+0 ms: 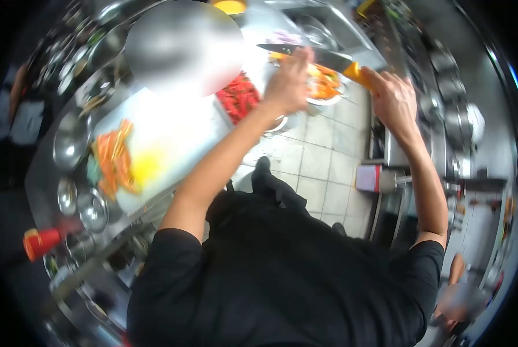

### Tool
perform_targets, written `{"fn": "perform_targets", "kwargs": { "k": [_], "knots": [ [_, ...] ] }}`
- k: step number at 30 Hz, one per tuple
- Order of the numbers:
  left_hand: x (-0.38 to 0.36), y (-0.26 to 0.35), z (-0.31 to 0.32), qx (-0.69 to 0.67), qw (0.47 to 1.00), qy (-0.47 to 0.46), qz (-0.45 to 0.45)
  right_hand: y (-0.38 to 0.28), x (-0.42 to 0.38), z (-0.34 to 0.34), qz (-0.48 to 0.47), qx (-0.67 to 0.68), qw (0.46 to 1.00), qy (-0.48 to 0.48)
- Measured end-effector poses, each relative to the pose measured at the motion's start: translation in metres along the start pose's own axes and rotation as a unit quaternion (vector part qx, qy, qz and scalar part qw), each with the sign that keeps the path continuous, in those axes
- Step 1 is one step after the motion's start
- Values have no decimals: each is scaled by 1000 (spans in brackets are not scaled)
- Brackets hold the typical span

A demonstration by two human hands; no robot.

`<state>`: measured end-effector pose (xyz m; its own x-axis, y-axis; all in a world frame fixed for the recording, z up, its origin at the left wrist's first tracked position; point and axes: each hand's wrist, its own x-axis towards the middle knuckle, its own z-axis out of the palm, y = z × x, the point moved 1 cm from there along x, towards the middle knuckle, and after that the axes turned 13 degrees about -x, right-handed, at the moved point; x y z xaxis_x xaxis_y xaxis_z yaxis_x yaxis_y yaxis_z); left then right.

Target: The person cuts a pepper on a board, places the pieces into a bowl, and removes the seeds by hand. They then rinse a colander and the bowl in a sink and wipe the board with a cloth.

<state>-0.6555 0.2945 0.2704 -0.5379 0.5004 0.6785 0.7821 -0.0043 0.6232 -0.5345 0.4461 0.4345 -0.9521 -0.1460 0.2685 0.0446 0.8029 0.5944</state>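
Note:
My right hand [395, 101] is closed around the yellow handle of a large kitchen knife [331, 59]. The dark blade points to the left, above the worktop. My left hand [291, 84] is slightly blurred, its fingers stretched out and right at the blade. Below the knife sits a white bowl [327, 87] of orange cut pieces, partly behind the blade. Left of my left wrist stands a tray of chopped red pieces [240, 99].
A white cutting board [160, 130] bears orange strips [117, 156] and a yellow patch. Metal bowls [72, 141] line the left side, with a red container [41, 243] lower down. Pots [464, 124] stand at right. Other people are partly in view at the far left and lower right.

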Motion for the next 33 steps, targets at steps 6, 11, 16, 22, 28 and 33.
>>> {"fn": "perform_targets", "kwargs": {
  "k": [6,11,16,22,28,33],
  "knots": [
    [19,-67,53,61,970,-137,-190,61,-75,21,85,16,990,-110],
    [15,-16,78,24,999,4,24,84,-92,107,210,485,789,-314],
    [20,49,143,82,979,-175,58,84,-89,145,163,740,557,-339],
    [5,-36,102,209,966,-48,-142,106,-146,189,179,799,522,-238],
    [-62,49,79,135,969,-4,-206,47,-152,205,181,825,516,-139],
    [-294,159,47,-102,879,-128,-448,-33,-134,194,166,797,570,-115]
  ]
}}
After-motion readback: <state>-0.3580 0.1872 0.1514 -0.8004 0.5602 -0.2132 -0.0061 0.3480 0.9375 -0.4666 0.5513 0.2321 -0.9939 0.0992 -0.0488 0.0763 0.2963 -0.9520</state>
